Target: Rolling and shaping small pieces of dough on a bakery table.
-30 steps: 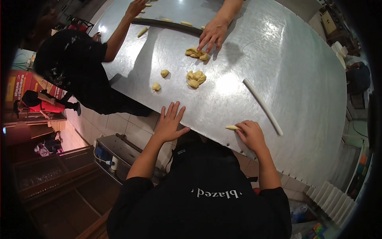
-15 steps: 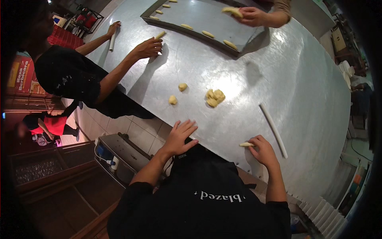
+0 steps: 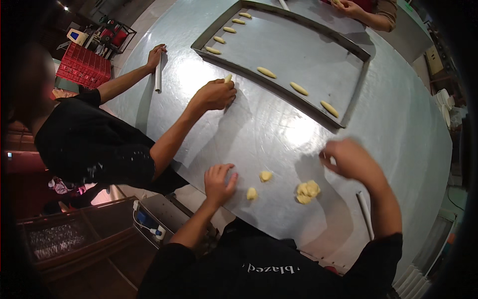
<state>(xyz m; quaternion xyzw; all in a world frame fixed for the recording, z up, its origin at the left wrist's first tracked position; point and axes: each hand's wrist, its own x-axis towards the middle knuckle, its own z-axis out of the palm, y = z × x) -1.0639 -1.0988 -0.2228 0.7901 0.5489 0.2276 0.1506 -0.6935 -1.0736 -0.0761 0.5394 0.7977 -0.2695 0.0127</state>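
My left hand point(image 3: 219, 185) lies on the metal table near its front edge, fingers stretched out, holding nothing. Two small lumps of yellow dough point(image 3: 265, 176) sit just right of it. My right hand point(image 3: 352, 159) is raised over the table between the tray and a cluster of dough lumps point(image 3: 307, 192). Its fingers are pinched together and blurred; the small dough roll in them is almost wholly hidden. Ahead lies a large shallow metal tray point(image 3: 318, 55) with several slim dough rolls point(image 3: 299, 88) along its left and near sides.
A thin pale rod point(image 3: 365, 215) lies beside my right forearm. On the left a co-worker's hand point(image 3: 215, 94) holds a dough roll, the other touching a rod point(image 3: 158, 74). Another person's hand point(image 3: 348, 9) reaches in at the far right. Red crates point(image 3: 84, 65) stand beyond the table.
My right hand has lifted from the near table edge and moved forward toward the tray with the dough roll. The view has shifted. The co-worker's hand has closed around a dough roll.
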